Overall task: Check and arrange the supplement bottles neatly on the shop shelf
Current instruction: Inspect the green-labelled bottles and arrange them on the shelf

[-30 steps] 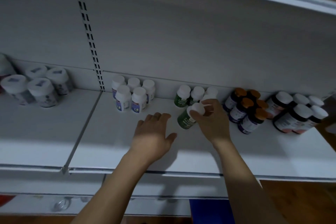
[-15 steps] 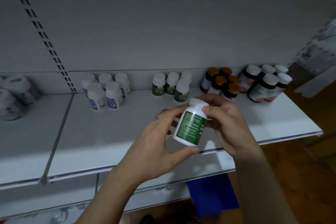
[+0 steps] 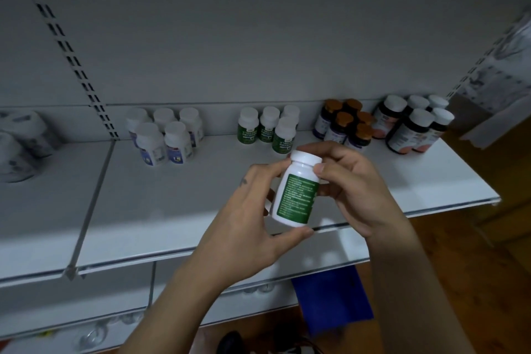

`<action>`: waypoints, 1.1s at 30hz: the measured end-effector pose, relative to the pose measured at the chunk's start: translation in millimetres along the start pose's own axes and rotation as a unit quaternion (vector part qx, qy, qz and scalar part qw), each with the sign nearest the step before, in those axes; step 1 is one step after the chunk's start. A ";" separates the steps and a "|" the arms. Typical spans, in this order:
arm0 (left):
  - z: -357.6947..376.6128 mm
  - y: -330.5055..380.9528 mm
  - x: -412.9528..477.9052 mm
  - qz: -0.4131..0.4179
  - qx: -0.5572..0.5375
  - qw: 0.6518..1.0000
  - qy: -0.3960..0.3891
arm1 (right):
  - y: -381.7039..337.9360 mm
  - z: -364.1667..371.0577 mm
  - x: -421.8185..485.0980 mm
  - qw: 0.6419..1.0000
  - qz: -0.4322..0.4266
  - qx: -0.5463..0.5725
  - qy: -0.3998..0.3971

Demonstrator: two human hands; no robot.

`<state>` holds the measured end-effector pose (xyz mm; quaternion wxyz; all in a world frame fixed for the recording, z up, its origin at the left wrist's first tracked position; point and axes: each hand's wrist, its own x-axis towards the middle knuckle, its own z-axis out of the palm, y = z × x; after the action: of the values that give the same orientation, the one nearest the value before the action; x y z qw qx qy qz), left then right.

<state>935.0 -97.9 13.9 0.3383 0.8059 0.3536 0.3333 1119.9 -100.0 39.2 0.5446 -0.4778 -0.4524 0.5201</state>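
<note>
A white bottle with a green label (image 3: 296, 195) and white cap is held upright in front of the white shelf (image 3: 201, 204), label text toward me. My left hand (image 3: 250, 215) grips its body, thumb under the base, fingers behind. My right hand (image 3: 350, 184) pinches it near the cap and shoulder. Several more green-label bottles (image 3: 268, 128) stand at the back of the shelf.
White bottles with blue labels (image 3: 165, 135) stand left of the green group. Dark bottles with orange caps (image 3: 344, 123) and dark bottles with white caps (image 3: 413, 123) stand to the right. Large white tubs (image 3: 20, 141) sit far left. A blue object (image 3: 330, 302) lies below the shelf.
One second ago my right hand took the green bottle off the shelf while my left lay flat. Both hands now hold it in front of the shelf, barely moved over the last half second.
</note>
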 end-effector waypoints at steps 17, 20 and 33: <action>-5.5 -10.3 -10.7 -0.059 -0.016 0.996 0.065 | -8.4 36.0 7.9 0.998 -0.024 -0.032 0.039; -8.4 -9.3 -13.8 -0.084 -0.060 0.990 0.098 | -8.3 38.2 10.4 0.999 -0.022 -0.028 0.031; -16.7 -9.2 -26.6 -0.131 -0.131 0.979 0.079 | -0.5 37.2 17.7 0.987 0.020 0.087 -0.132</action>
<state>904.7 -109.1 8.0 0.4530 0.6721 0.4352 0.3921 1084.0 -80.4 44.7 0.5092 -0.3647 -0.4638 0.6266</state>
